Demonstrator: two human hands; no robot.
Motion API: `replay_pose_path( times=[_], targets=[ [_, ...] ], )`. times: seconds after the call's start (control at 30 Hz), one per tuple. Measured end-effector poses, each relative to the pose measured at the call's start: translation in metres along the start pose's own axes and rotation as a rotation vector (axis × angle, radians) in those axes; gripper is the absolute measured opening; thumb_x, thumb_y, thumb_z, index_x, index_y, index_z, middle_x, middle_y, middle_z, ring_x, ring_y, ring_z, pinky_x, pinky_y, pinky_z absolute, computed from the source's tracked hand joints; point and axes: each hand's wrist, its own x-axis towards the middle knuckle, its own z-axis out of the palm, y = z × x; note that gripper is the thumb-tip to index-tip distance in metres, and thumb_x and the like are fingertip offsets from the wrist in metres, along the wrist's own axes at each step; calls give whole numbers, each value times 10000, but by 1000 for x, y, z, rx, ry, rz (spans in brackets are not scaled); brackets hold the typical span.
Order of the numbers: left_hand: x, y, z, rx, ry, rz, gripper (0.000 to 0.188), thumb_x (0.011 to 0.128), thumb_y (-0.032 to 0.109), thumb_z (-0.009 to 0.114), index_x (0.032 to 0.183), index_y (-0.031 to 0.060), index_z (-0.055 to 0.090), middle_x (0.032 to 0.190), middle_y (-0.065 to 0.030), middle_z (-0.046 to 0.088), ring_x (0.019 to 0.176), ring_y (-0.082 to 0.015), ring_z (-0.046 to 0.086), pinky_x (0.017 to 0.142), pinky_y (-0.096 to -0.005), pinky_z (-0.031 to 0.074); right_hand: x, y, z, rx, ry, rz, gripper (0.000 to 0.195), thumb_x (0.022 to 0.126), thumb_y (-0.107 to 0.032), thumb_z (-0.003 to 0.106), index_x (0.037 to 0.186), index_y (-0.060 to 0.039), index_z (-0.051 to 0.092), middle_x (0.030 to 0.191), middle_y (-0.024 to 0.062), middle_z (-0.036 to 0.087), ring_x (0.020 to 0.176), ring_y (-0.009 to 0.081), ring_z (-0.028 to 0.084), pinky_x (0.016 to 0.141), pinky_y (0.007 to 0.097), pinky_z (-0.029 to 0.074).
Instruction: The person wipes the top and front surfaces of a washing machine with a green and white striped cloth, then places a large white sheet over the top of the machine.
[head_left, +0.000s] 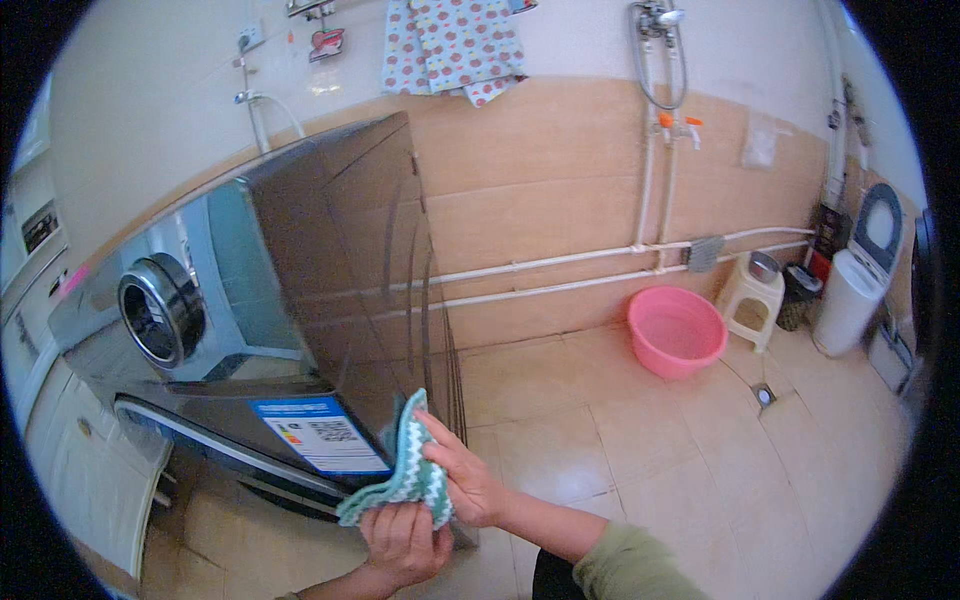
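A green-and-white striped crocheted cloth (411, 476) is bunched at the front right edge of a dark grey front-loading washing machine (341, 225). My right hand (466, 478) presses the cloth's upper part to the machine's side, fingers pointing up along it. Lower down, my left hand (405, 544) grips the cloth's bottom edge with curled fingers. Just left of the cloth, a blue-and-white energy label (322, 435) with printed writing is stuck on the front. A chrome-rimmed dial (161, 311) stands out from the glossy control panel.
A pink plastic basin (679, 334) and a cream stool (752, 300) stand by the tiled wall, near a toilet-like white bin with a raised lid (851, 300). White pipes (540, 262) run along the wall. A floor drain (764, 395) lies right. Patterned fabric (454, 49) hangs above.
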Motion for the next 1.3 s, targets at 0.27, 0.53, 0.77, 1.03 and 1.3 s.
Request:
replay_pose_path(
  times=[0.27, 0.53, 0.77, 1.03, 1.3],
  targets=[
    [65, 34, 1, 504, -32, -73, 406, 740, 230, 588, 1077, 5, 562, 1155, -134, 495, 1055, -325, 454, 934, -492, 304, 64, 62, -15, -68, 65, -364, 316, 815, -180, 527, 1110, -73, 492, 1340, 264, 321, 1225, 431, 340, 1021, 472, 275],
    [91, 55, 10, 670, -200, -247, 432, 732, 190, 615, 1103, -24, 561, 1177, -159, 503, 1089, -337, 456, 945, -404, 349, 72, 77, -17, -64, 47, -423, 341, 741, -157, 591, 1069, -86, 529, 1318, 273, 352, 1206, 428, 375, 995, 485, 319],
    [139, 48, 49, 393, -277, -546, 653, 706, 137, 658, 1245, -82, 362, 1316, -246, 334, 1242, -436, 286, 1031, -488, 243, 106, 125, -36, -134, 71, -394, 338, 745, -125, 560, 1073, -59, 513, 1312, 287, 349, 1203, 431, 378, 998, 488, 317],
    [183, 15, 89, 386, -225, -585, 667, 704, 179, 674, 1260, -34, 374, 1308, -206, 370, 1239, -367, 331, 1023, -439, 269, 128, 169, -60, -158, 46, -250, 450, 769, -177, 569, 1176, -34, 438, 1329, 288, 315, 1218, 441, 339, 1004, 464, 308],
    [151, 45, 52, 458, -359, -589, 637, 678, 206, 701, 1203, -31, 428, 1260, -205, 421, 1191, -360, 392, 991, -430, 315, 92, 131, -44, -98, -58, -277, 387, 746, -203, 591, 1088, -35, 523, 1303, 310, 332, 1201, 468, 344, 995, 516, 292]
  ],
)
